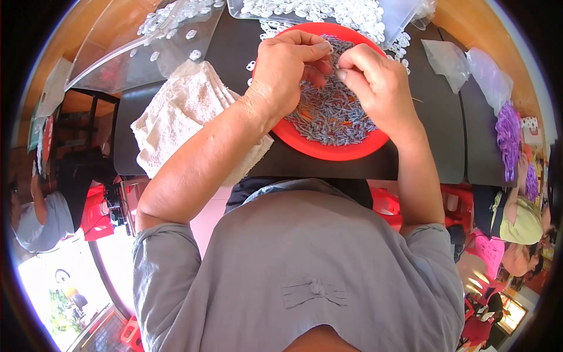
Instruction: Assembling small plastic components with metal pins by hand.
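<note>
- A white towel lies crumpled on the dark bench, at its left side.
- A clear plastic bag lies at the far left, with a few small white rings in it.
- A clear tray at the far edge holds a big heap of white rings.
- Two empty clear bags lie at the right.
- A purple bunch sits past them.
- Another person is at the left.

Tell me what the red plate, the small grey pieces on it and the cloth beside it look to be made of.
Red plate: likely plastic, smooth with an even, slightly glossy colour. Small grey pieces: too small to tell, perhaps plastic or metal, with a dull grey-lilac look. Cloth: terry towel fabric, off-white, with a nubby, looped surface and soft folds.
</note>
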